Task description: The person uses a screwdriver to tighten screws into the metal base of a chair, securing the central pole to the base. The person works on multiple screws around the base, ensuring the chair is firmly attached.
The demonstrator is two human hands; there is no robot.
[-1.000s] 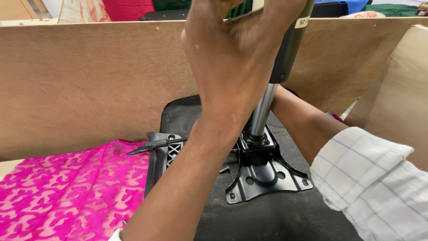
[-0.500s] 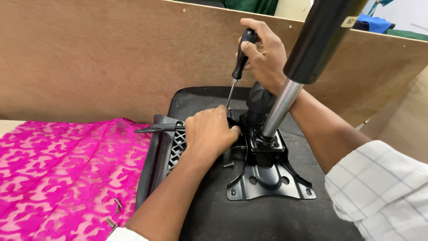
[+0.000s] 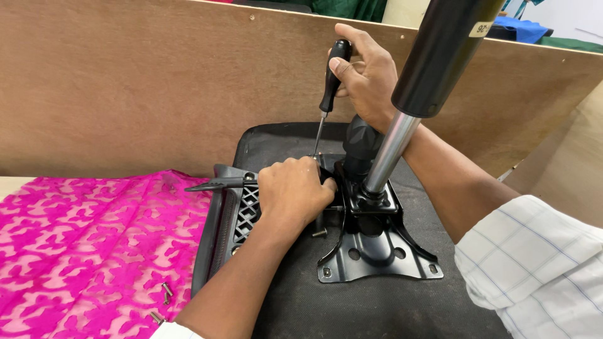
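Now the right hand (image 3: pixel 367 75) had come down from half a second back and was wrapped around the black screwdriver (image 3: pixel 331 78), its tip set at the far edge of the black metal mounting plate (image 3: pixel 377 251) on the upturned seat base (image 3: pixel 295 314). The left hand (image 3: pixel 292 191), curled shut, pressed down on the mechanism beside the gas cylinder (image 3: pixel 433 69), steadying it; a second ago it was raised high. No containers showed; loose screws (image 3: pixel 164 292) lay on the pink cloth (image 3: pixel 81 245).
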